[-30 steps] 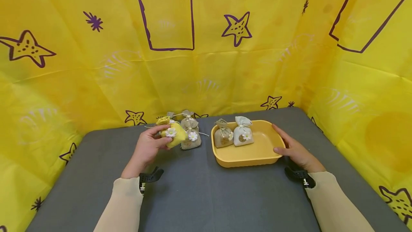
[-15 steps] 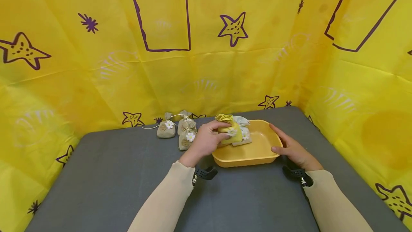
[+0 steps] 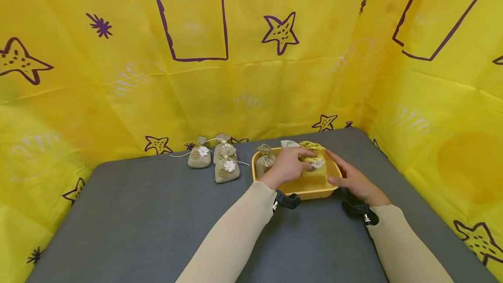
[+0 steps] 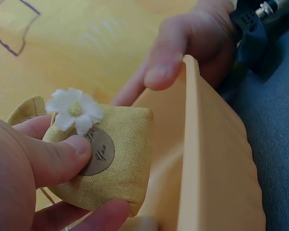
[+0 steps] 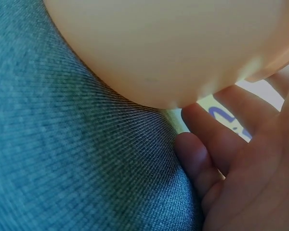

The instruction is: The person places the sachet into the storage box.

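My left hand (image 3: 288,167) pinches a small yellow drawstring sachet (image 4: 127,144) with a white fabric daisy and a round brown "For You" label. The sachet is in the right part of a yellow plastic tray (image 3: 314,194); whether it touches the bottom is unclear. At the tray's right end my right hand (image 3: 358,184) grips the rim, thumb at the near side and fingers along the outside. A beige sachet (image 3: 263,163) stands at the tray's left end, partly covered by my left hand. Behind that hand only the top of a white sachet (image 3: 289,143) shows.
Left of the tray, several beige sachets stand together: a front one (image 3: 227,171), a left one (image 3: 199,158) and one behind (image 3: 222,144). Their thin strings stick out sideways. A yellow printed cloth (image 3: 251,77) rises behind the grey table (image 3: 149,213).
My left hand has carried the yellow sachet rightward from beside the beige sachets, over the tray's left end, into its right part. My right hand keeps its hold on the tray.
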Demonstrator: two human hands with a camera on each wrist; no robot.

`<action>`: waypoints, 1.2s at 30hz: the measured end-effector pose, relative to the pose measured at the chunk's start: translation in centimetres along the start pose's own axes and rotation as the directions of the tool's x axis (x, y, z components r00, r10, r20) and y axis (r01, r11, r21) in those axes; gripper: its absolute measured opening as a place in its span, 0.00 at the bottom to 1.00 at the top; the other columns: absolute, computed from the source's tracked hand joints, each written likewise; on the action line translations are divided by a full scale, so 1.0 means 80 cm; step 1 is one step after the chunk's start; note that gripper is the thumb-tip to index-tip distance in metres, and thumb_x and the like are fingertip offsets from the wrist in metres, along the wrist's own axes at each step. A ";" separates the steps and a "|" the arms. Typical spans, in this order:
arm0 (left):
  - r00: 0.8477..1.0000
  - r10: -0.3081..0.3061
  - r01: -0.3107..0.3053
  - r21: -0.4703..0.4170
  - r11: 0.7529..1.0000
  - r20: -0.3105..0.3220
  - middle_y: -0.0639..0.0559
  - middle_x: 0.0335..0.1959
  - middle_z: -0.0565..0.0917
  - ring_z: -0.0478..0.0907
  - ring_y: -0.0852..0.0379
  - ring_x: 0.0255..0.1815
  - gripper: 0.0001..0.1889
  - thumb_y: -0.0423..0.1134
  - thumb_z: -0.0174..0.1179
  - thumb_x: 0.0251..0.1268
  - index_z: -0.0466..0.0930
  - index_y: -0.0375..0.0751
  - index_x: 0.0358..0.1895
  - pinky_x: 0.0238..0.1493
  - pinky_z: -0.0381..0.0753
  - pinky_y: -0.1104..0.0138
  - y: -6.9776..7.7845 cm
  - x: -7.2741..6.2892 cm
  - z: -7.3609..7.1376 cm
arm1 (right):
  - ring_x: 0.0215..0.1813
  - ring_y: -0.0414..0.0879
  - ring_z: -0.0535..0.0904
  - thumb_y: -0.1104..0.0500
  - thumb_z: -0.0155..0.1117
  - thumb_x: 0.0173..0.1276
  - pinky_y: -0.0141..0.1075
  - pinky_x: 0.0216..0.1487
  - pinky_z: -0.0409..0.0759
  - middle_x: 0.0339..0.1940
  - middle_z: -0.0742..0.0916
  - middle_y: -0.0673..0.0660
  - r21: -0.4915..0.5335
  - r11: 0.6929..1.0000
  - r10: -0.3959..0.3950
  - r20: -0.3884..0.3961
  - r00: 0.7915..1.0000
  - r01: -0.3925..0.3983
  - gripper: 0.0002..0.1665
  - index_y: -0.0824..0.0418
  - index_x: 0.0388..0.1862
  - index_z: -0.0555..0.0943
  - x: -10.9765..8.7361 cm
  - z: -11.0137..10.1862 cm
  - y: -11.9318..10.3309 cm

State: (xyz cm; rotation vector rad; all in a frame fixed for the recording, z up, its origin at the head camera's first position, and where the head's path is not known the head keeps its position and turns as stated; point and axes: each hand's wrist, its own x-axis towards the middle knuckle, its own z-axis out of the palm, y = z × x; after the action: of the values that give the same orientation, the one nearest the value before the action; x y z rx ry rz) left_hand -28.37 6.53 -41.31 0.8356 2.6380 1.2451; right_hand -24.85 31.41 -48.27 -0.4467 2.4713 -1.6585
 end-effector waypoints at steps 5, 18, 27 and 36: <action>0.995 -0.018 0.006 0.123 0.992 0.097 0.56 0.68 0.74 0.65 0.57 0.70 0.25 0.42 0.68 0.65 0.78 0.54 0.66 0.67 0.65 0.62 0.001 0.015 0.013 | 0.74 0.62 0.57 0.60 0.64 0.69 0.28 0.59 0.70 0.80 0.55 0.62 0.083 0.995 -0.063 0.027 0.998 0.060 0.49 0.49 0.83 0.50 0.006 0.004 -0.001; 0.989 0.007 -0.033 0.173 0.984 0.148 0.54 0.62 0.76 0.72 0.58 0.62 0.20 0.41 0.66 0.67 0.81 0.48 0.61 0.59 0.71 0.66 0.019 0.001 0.013 | 0.76 0.61 0.54 0.60 0.64 0.69 0.25 0.60 0.67 0.80 0.56 0.60 0.059 0.996 -0.071 0.013 0.997 0.070 0.48 0.47 0.83 0.52 0.012 0.003 -0.005; 0.924 0.017 -0.128 0.266 0.955 0.382 0.57 0.77 0.61 0.53 0.61 0.76 0.30 0.50 0.58 0.73 0.65 0.52 0.76 0.71 0.56 0.63 0.013 0.002 0.023 | 0.75 0.62 0.56 0.61 0.63 0.69 0.27 0.59 0.69 0.80 0.57 0.61 0.054 0.996 -0.066 0.010 0.998 0.066 0.48 0.47 0.83 0.53 0.011 0.001 -0.004; 0.909 0.094 -0.182 0.183 0.966 0.407 0.51 0.78 0.56 0.51 0.58 0.77 0.30 0.52 0.52 0.77 0.62 0.51 0.77 0.72 0.54 0.62 0.012 -0.022 0.014 | 0.75 0.64 0.56 0.61 0.63 0.69 0.29 0.60 0.69 0.80 0.56 0.63 0.050 0.996 -0.069 0.023 0.997 0.068 0.48 0.50 0.83 0.51 0.004 -0.004 0.002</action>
State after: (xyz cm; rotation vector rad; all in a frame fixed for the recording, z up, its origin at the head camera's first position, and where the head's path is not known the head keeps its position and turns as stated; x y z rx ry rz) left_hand -26.08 6.85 -41.54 1.1862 2.4380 0.7159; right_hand -25.28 31.64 -48.31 -0.5482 2.4184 -1.7243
